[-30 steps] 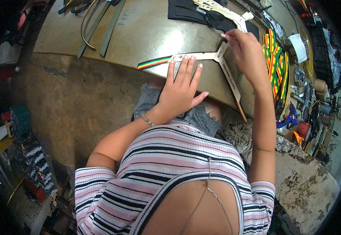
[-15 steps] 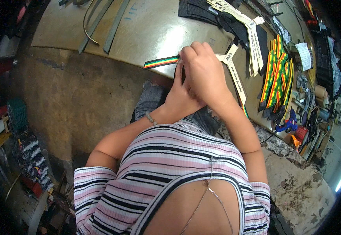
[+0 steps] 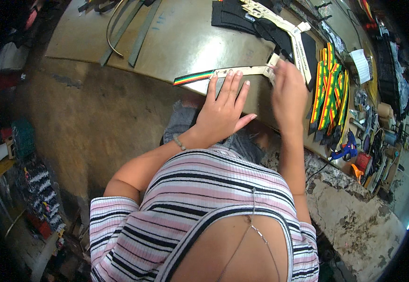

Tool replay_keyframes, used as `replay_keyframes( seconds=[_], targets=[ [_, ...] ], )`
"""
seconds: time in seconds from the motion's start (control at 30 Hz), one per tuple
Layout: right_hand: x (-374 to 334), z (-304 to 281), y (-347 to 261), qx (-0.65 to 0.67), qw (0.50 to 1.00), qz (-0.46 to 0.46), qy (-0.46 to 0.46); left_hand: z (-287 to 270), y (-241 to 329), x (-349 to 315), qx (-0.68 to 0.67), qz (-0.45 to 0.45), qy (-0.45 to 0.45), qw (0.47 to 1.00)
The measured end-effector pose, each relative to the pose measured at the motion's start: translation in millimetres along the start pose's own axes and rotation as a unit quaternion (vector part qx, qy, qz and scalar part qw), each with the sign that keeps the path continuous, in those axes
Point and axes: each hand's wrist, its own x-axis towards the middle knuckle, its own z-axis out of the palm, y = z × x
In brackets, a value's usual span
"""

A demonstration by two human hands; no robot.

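Observation:
A cream, Y-shaped flat piece [image 3: 250,71] with handwriting on it lies along the table's front edge. From its left end sticks out a black strap with red, yellow and green stripes [image 3: 191,79]. My left hand [image 3: 223,104] is open, its fingers spread and their tips resting on the cream piece near where the strap emerges. My right hand [image 3: 288,91] is at the piece's forked end and covers part of it. Motion smears the right fingers, so whether they hold anything is unclear.
Black fabric pieces [image 3: 228,15] and more cream Y-shaped pieces [image 3: 300,54] lie at the back right. A bundle of patterned yellow, red and green straps [image 3: 327,89] is to the right, with a blue glue gun [image 3: 347,146] nearer. Grey-green strips [image 3: 144,35] lie at the back left.
My hands were together over the cream piece and have moved apart. The left has spread flat onto it; the right has shifted right to the fork. More of the cream piece now shows.

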Motion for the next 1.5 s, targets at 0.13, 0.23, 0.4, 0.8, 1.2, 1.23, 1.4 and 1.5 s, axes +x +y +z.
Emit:
replay_keyframes(
  seconds=[0.13,0.23,0.4,0.8,1.2,1.23,1.4,1.5],
  targets=[
    [-27.1,3.4,32.6,-0.031,0.992,-0.106,0.068,-17.0,-7.7,18.1,-0.068,-0.03,-0.007,0.997],
    [-38.5,9.9,41.9,0.018,0.987,-0.138,0.082,-20.3,-24.1,34.1,-0.124,-0.074,0.013,0.989],
    [-49.3,-11.8,62.2,-0.003,0.992,0.003,0.123,-21.1,-43.3,50.0,-0.19,-0.087,0.006,0.978],
    [-80.5,21.5,30.4,0.483,0.849,0.087,0.196,-147.8,-244.7,82.3,-0.144,-0.209,0.424,0.869],
    [-18.4,-5.1,20.2,0.09,0.994,0.03,0.047,-72.1,-323.2,52.8,-0.1,-0.413,0.16,0.891],
    [-10.7,-8.4,29.2,0.031,0.991,-0.085,0.095,-72.2,-313.9,56.6,-0.12,-0.429,0.121,0.887],
    [13.5,-16.6,66.4,-0.085,0.979,-0.182,-0.038,-115.7,-278.9,95.6,-0.061,-0.338,0.125,0.931],
    [14.9,-24.6,68.5,-0.034,0.977,-0.208,-0.041,-149.9,-238.5,128.1,-0.185,-0.195,0.224,0.937]
  ],
)
